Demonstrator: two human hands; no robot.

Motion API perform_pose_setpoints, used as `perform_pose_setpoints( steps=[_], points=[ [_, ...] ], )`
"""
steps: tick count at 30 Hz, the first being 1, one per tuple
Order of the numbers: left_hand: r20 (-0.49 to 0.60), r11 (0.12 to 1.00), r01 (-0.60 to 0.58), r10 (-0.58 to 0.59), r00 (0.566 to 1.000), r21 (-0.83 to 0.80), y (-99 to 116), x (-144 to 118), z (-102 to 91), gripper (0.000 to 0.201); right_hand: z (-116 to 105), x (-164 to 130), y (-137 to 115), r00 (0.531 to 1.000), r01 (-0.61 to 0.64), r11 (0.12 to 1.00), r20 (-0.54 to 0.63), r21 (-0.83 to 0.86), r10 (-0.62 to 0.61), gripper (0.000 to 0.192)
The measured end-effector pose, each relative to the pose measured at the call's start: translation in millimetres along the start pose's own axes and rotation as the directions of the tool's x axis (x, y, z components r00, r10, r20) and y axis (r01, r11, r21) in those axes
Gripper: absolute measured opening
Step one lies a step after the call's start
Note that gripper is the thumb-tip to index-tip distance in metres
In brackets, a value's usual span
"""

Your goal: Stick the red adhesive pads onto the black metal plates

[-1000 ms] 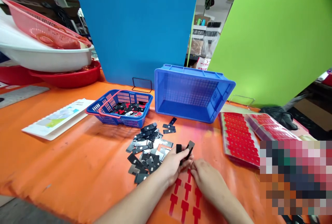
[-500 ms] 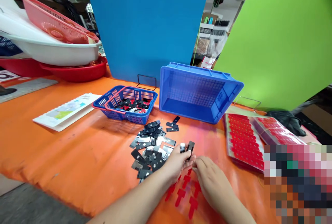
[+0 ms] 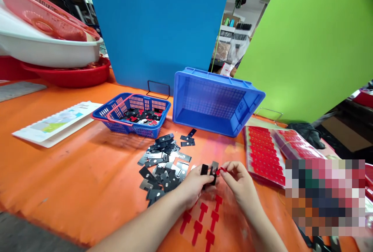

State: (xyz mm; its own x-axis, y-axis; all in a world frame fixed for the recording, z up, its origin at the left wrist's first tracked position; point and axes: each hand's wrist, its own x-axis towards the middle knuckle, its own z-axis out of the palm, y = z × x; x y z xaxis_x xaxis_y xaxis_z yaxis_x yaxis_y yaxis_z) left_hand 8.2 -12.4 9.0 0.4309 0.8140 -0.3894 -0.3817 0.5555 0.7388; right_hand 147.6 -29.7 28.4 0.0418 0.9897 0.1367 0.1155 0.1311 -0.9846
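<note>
Two hands meet over an orange counter, a black plate in one, a red sticker in the other.

The left hand [image 3: 194, 186] pinches a small black plate [image 3: 210, 171] upright; the right hand [image 3: 239, 180] nips a red sticker [image 3: 220, 170] just beside it. Below lies a sheet of red stickers [image 3: 204, 221], to the left a heap of plates [image 3: 163, 164]. Farther back on the counter [image 3: 72, 174] stand a blue basket [image 3: 132, 116] and a blue crate [image 3: 217, 102], backed by blue [image 3: 157, 26] and green [image 3: 305, 46] panels.
</note>
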Motion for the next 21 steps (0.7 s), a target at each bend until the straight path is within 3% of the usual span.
perform_pose_setpoints(
  steps=[6, 15, 21],
  points=[
    [0.021, 0.999, 0.034, -0.033, 0.999, -0.005, 4, -4, 1.4, 0.031, 0, 3, 8, 0.999, -0.033, 0.999, -0.002, 0.041, 0.033, 0.016],
    [0.025, 0.998, 0.05, -0.051, 0.998, 0.034, 7, -6, 1.7, 0.029, 0, 2, 10, 0.999, 0.027, 0.971, 0.039, -0.238, -0.018, 0.005],
    [0.011, 0.998, 0.064, -0.064, 0.998, 0.026, 8, -6, 1.6, 0.031, 0, 0, 8, 0.996, 0.062, 0.942, 0.08, -0.331, -0.037, 0.004]
  ],
)
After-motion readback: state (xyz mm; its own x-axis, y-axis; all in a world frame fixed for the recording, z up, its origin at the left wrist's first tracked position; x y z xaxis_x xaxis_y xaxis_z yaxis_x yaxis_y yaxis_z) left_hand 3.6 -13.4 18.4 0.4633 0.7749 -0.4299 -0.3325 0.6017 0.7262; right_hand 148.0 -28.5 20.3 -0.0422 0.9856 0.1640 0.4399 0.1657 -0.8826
